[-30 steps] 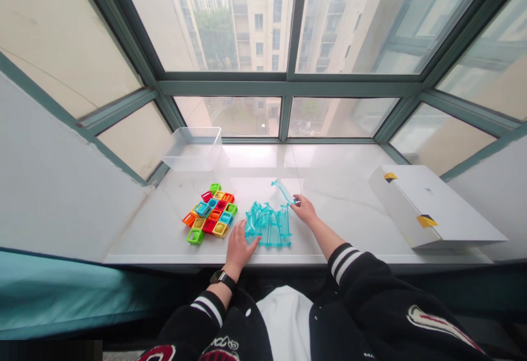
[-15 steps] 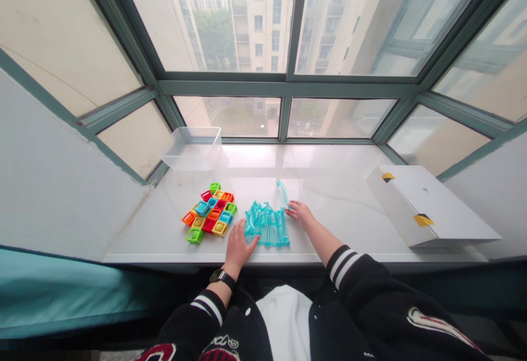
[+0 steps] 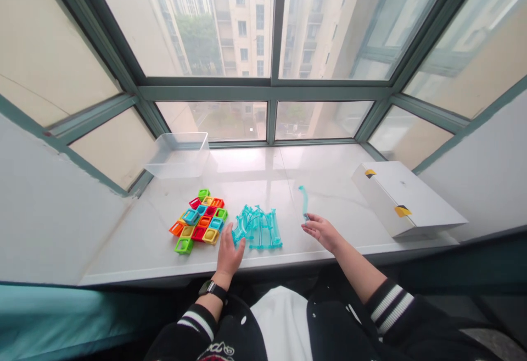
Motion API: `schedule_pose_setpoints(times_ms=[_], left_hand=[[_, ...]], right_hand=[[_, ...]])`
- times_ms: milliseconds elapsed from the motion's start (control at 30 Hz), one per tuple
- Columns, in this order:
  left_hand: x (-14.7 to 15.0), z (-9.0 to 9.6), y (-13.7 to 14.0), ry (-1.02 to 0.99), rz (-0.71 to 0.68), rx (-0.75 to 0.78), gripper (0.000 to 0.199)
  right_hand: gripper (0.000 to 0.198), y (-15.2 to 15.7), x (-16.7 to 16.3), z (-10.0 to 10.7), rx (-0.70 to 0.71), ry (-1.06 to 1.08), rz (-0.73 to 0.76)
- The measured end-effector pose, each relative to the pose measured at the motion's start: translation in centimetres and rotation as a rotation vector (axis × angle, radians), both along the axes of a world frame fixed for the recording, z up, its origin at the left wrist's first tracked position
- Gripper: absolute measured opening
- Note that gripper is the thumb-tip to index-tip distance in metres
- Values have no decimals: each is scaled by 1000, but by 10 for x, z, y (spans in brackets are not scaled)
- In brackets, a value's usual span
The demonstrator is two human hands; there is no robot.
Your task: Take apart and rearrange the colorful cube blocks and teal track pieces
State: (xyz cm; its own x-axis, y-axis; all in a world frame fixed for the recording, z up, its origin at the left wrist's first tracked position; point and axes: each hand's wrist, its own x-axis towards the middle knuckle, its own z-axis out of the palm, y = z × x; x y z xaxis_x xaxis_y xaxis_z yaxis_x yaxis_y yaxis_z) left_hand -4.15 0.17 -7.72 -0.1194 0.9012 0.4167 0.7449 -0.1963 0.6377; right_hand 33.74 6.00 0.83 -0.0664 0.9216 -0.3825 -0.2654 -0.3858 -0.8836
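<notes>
The whole view has swung a little, so the glossy white stone counter (image 3: 329, 185) and everything on it sit further left in the picture. The large white box with yellow-and-black tabs (image 3: 415, 196) stands at the right end, and the clear plastic bin (image 3: 179, 166) at the far left, by the window. Nearer lies the cluster of red, orange, yellow, green and blue plastic blocks (image 3: 201, 221), just beside the heap of translucent turquoise plastic pieces (image 3: 263, 230).

The left hand (image 3: 229, 254) stays at the heap's left edge, thumb and fingers apart; whether it touches cannot be told. The right hand (image 3: 323, 233) has moved rightward, fingertips pinching the slim, curved turquoise plastic strip (image 3: 304, 201) by its near end. That strip, close by the heap half a second ago, is now clearly separated from it.
</notes>
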Motion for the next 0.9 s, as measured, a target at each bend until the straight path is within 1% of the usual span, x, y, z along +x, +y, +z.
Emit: schedule_pose_setpoints(times_ms=[67, 133, 233, 267, 367, 400, 467, 500, 567, 667, 800, 900], left_hand=[[-2, 7, -2, -28, 4, 24, 62], [-1, 20, -5, -50, 20, 64, 59], [11, 53, -9, -109, 39, 98, 55], [19, 66, -9, -165, 10, 88, 53], [48, 100, -4, -413, -180, -47, 53], [59, 109, 0, -492, -235, -109, 56], [76, 120, 11, -651, -289, -247, 66], [82, 124, 16, -731, -307, -306, 71], [89, 130, 24, -874, -339, -396, 72], [92, 136, 27, -1015, -353, -456, 68], [93, 137, 24, -1116, -333, -472, 70], [95, 134, 23, -1116, -318, -473, 73]], right_hand=[[49, -14, 15, 3, 76, -138, -18], [55, -26, 23, 6, 154, -291, -36], [55, -41, 22, 12, 286, -493, -35], [52, -45, 17, 15, 338, -540, -23], [45, -54, -3, 22, 505, -622, 69], [44, -55, -10, 25, 550, -632, 113], [44, -57, -24, 28, 615, -637, 199], [45, -57, -30, 30, 638, -638, 235], [46, -56, -38, 32, 676, -647, 279], [48, -55, -41, 35, 721, -663, 286], [48, -55, -34, 36, 740, -674, 236], [46, -57, -28, 35, 718, -694, 191]])
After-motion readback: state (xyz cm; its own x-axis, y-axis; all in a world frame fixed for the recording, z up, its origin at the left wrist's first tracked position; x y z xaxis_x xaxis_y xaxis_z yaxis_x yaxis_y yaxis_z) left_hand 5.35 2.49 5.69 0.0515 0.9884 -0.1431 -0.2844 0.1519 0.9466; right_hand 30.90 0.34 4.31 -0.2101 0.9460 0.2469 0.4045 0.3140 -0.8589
